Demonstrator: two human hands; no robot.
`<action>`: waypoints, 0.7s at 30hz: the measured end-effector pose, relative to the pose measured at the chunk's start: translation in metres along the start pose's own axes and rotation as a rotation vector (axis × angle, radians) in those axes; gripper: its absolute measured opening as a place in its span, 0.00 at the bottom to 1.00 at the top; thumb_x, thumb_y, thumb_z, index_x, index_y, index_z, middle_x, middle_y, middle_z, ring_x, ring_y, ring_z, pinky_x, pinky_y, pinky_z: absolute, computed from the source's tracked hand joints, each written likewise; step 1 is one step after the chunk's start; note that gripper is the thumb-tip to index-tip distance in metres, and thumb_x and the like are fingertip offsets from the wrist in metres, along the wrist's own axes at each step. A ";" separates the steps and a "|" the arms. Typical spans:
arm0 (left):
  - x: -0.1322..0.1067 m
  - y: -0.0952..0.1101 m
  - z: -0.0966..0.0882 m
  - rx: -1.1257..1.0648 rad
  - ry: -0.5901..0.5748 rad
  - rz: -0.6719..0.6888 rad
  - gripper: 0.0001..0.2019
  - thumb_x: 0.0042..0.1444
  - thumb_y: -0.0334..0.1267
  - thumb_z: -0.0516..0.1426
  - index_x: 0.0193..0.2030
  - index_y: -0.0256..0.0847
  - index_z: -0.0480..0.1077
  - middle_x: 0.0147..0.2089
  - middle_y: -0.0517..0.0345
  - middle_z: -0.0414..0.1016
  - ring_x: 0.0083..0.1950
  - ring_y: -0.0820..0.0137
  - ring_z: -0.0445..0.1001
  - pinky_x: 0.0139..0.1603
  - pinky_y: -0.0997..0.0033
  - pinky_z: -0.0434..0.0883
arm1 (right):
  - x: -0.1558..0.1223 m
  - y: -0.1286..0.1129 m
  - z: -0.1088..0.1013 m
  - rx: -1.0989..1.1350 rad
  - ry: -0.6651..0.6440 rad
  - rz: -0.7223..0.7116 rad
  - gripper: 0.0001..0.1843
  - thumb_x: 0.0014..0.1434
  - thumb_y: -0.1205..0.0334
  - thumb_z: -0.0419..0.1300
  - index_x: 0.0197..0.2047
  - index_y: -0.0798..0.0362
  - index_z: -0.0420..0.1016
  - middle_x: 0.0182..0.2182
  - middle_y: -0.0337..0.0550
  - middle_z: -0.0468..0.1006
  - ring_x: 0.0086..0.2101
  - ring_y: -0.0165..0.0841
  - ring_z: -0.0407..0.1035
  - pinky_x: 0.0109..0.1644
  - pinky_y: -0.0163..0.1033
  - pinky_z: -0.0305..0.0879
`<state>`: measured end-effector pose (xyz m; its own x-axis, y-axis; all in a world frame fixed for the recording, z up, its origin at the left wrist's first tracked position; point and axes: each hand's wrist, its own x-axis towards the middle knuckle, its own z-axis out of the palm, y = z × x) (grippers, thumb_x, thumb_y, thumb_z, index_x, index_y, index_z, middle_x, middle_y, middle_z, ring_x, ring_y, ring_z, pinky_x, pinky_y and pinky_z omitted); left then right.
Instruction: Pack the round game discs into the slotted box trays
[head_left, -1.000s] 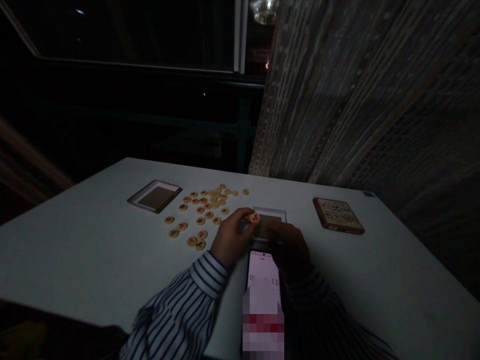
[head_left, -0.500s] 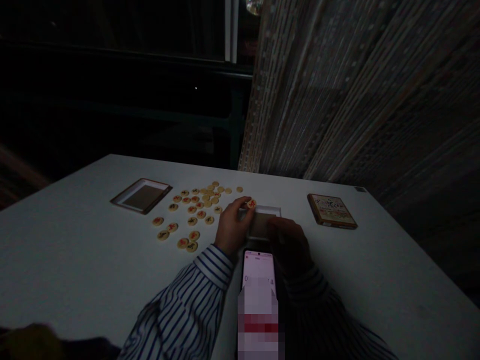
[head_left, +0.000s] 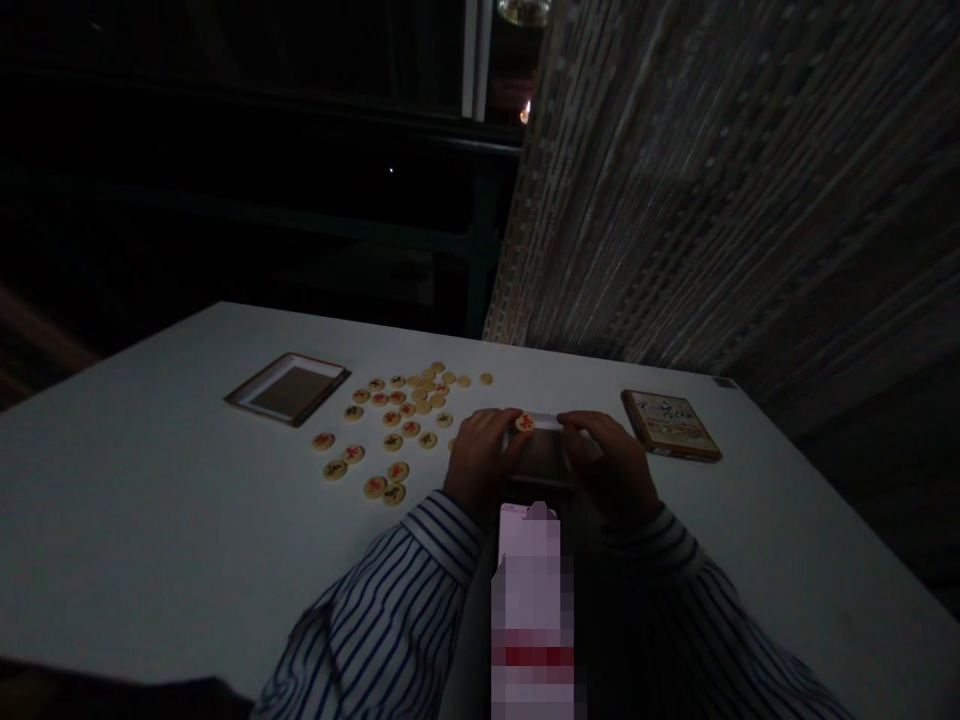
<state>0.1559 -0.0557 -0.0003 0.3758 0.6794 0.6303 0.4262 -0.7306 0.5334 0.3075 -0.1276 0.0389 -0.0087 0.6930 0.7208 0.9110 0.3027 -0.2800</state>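
A xiangqi piece point(head_left: 524, 423) with a red character is pinched between the thumb and fingers of my left hand point(head_left: 480, 455), at the left side of a small open box point(head_left: 544, 462). My right hand point(head_left: 611, 465) has its thumb and forefinger closed at the far right corner of that box, apparently on its rim. Its other fingers curl out of sight. The box has a pale inner wall and a dark floor; my hands cover both its sides. Left of my hands, many round wooden xiangqi pieces point(head_left: 410, 429) lie scattered, some with red characters, some with black, several plain side up.
A lit phone point(head_left: 529, 590), partly pixelated, lies below the box. An open box half point(head_left: 296, 390) rests at the left of the white table point(head_left: 187, 530). A printed box lid point(head_left: 673, 425) lies at the right. A string curtain point(head_left: 637, 200) hangs behind.
My right hand has moved from inside the box up to its far right corner. My left hand still holds the red piece, now slightly lower. The whole view has shifted a little.
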 end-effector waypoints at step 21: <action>0.002 0.018 -0.005 -0.129 -0.184 0.167 0.10 0.58 0.40 0.49 0.39 0.44 0.71 0.35 0.58 0.77 0.37 0.70 0.74 0.41 0.67 0.68 | -0.021 0.014 0.009 0.449 -0.122 0.206 0.09 0.56 0.60 0.57 0.40 0.51 0.73 0.36 0.43 0.79 0.36 0.33 0.73 0.39 0.40 0.72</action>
<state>0.1600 -0.0678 0.0135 0.5805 0.5409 0.6086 0.2420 -0.8283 0.5053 0.3171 -0.1321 0.0136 0.0799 0.8311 0.5503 0.6321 0.3846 -0.6727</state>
